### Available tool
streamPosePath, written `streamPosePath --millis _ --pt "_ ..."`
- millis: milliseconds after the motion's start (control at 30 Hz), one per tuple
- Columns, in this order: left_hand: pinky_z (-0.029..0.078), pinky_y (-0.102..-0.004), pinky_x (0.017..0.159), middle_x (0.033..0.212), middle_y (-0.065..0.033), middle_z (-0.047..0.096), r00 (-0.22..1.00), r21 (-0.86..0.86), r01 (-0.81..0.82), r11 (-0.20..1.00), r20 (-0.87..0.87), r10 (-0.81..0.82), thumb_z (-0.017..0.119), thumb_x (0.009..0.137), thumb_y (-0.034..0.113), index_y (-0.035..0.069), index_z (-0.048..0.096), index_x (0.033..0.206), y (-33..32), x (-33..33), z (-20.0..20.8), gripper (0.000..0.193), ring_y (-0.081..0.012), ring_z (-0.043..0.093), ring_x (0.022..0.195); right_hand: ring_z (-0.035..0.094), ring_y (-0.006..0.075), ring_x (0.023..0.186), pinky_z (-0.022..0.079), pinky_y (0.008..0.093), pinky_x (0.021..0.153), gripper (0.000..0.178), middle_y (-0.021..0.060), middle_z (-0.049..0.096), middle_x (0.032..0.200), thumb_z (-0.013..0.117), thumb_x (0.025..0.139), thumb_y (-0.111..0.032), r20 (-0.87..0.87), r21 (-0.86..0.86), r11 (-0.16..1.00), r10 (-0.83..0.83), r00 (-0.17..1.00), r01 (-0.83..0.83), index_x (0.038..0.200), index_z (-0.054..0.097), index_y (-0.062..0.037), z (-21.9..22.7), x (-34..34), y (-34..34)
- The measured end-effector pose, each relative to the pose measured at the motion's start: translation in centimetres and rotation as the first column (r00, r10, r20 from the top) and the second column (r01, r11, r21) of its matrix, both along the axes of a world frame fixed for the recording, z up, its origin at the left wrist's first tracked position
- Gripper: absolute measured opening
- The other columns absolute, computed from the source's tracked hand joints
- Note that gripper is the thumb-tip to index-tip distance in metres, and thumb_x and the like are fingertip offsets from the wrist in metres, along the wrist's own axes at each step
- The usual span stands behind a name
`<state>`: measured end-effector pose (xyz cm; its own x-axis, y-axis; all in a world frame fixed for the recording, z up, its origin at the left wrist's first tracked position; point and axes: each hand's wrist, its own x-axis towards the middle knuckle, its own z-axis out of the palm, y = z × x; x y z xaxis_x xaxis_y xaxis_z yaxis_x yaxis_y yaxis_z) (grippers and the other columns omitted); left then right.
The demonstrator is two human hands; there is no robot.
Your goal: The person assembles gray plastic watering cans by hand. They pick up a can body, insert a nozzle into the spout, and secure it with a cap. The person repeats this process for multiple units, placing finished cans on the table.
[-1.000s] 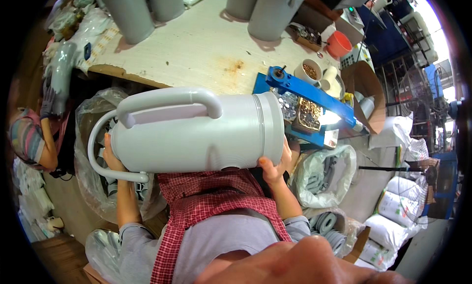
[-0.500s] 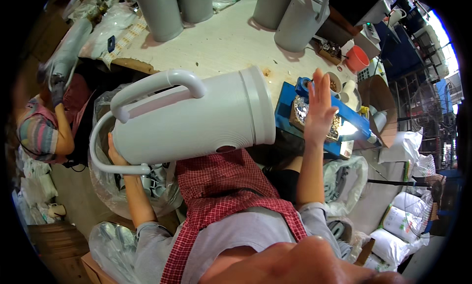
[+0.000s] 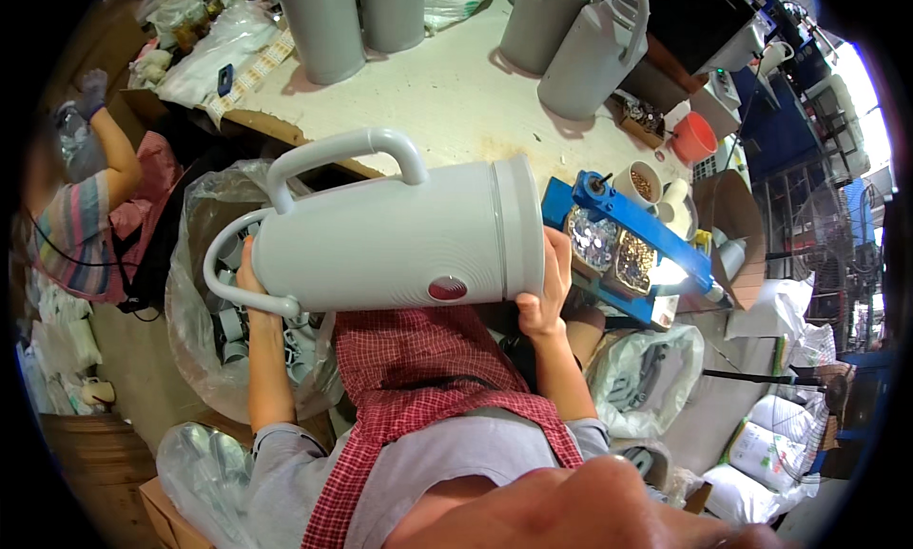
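A large grey plastic jug body (image 3: 380, 240) lies on its side in front of me, above my lap, with a thick loop handle along its top and a thinner curved handle at its left end. A small dark red round spot shows low on its side. My left hand (image 3: 249, 269) supports the left end, its fingers partly hidden behind the jug. My right hand (image 3: 549, 292) grips the wide rim at the right end, thumb on the near side.
Several grey jugs (image 3: 323, 31) stand on the pale table (image 3: 447, 102). A blue metal fixture (image 3: 656, 235) with a lamp and trays of small metal parts (image 3: 632, 264) is at right, near a red cup (image 3: 694, 137). Plastic bags of parts (image 3: 204, 359) flank me. A co-worker (image 3: 86, 197) sits at left.
My right hand has come down from its raised, open position and taken hold of the jug's rim. The jug has shifted slightly right and levelled. The co-worker's arm has moved.
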<state>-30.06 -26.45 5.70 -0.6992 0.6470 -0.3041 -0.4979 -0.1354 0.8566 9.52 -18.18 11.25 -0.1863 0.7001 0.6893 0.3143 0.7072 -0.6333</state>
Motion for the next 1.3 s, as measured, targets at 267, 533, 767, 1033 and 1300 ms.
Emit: streamPosePath --millis 267,533,767,1033,1300 --pt "0.054 -0.0317 0.077 0.094 -0.0107 0.071 0.434 0.464 0.239 0.853 -0.837 0.333 0.054 0.097 0.035 -0.004 0.069 0.101 5.4 -2.2 16.3 0.042 -0.0172 0.068 0.084 0.054 0.0301 0.119 0.040 0.0392 0.104 0.062 0.0233 0.057 0.128 0.050 0.098 -0.045 -0.426 -0.895 0.107 0.089 0.900 -0.434 0.132 0.050 0.0067 -0.1 -8.6 14.9" --pt "0.046 -0.0318 0.065 0.076 -0.0083 0.067 -0.243 0.004 0.172 0.985 -0.969 0.047 0.059 0.094 0.042 -0.001 0.070 0.085 24.9 -12.5 28.3 0.046 -0.0119 0.060 0.072 0.050 0.0372 0.119 0.039 0.0418 0.101 0.057 0.0243 0.055 0.124 0.075 0.078 -0.029 -0.096 0.414 0.609 -0.710 0.698 0.676 0.119 0.055 0.0036 11.2 5.1 40.2" --pt "0.046 -0.0473 0.064 0.065 -0.0208 0.061 -0.637 -0.013 -0.029 0.999 -0.770 -0.028 0.050 0.091 0.057 0.004 0.068 0.076 36.7 -16.5 21.9 0.059 -0.0432 0.059 0.068 0.056 0.0096 0.069 0.041 0.0286 0.062 0.029 0.0051 0.061 0.068 0.071 0.086 -0.032 -0.260 -0.136 0.948 -0.313 0.913 0.286 0.088 0.069 -0.0026 10.6 2.9 40.7" --pt "0.049 -0.0324 0.092 0.103 -0.0157 0.066 0.259 0.716 0.080 0.693 -0.687 0.679 0.056 0.096 0.015 -0.005 0.060 0.102 31.9 -7.8 20.3 0.022 -0.0215 0.063 0.097 0.042 0.0037 0.053 0.033 0.0202 0.048 0.036 -0.0059 0.046 0.064 0.053 0.101 -0.032 -0.427 -0.019 1.000 0.013 0.904 -0.024 0.117 0.060 -0.0006 18.1 1.4 22.5" --pt "0.042 -0.0418 0.102 0.126 -0.0179 0.056 0.145 0.049 0.987 0.151 -0.675 -0.723 0.046 0.088 0.065 -0.003 0.057 0.123 18.9 17.4 8.8 0.078 -0.0259 0.053 0.119 0.057 0.0109 0.065 0.048 0.0276 0.061 0.035 0.0071 0.065 0.087 0.063 0.090 -0.013 -0.290 -0.319 0.935 0.060 0.955 -0.156 0.125 0.063 -0.0066 5.3 -2.7 11.4"
